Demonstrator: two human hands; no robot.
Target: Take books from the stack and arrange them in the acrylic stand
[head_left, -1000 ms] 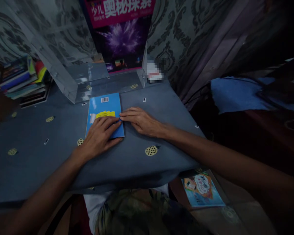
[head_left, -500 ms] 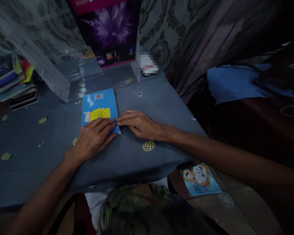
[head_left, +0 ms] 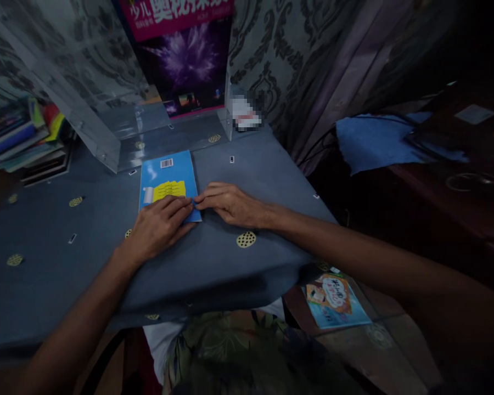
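A blue book [head_left: 169, 171] lies on the table with its back cover up, showing a barcode and a yellow text patch. My left hand [head_left: 160, 224] rests over the lower part of this cover, its fingers stretched out and close together. At the book's right edge, my right hand [head_left: 226, 202] has its fingertips pressed together on the edge, near the left fingertips. The left hand hides the book's lower left part.
A clear acrylic stand [head_left: 102, 148] holds a large purple-and-pink book [head_left: 189, 60] behind the blue one. Stacked books [head_left: 28, 137] are at the far left. The grey patterned tablecloth [head_left: 251, 274] hangs over the front edge. Another book [head_left: 335, 302] lies lower right, below table level.
The view has tilted up slightly, showing more of the large book's title. Fewer white pages show at the blue book's lower right corner. Both hands keep nearly the same place on the book.
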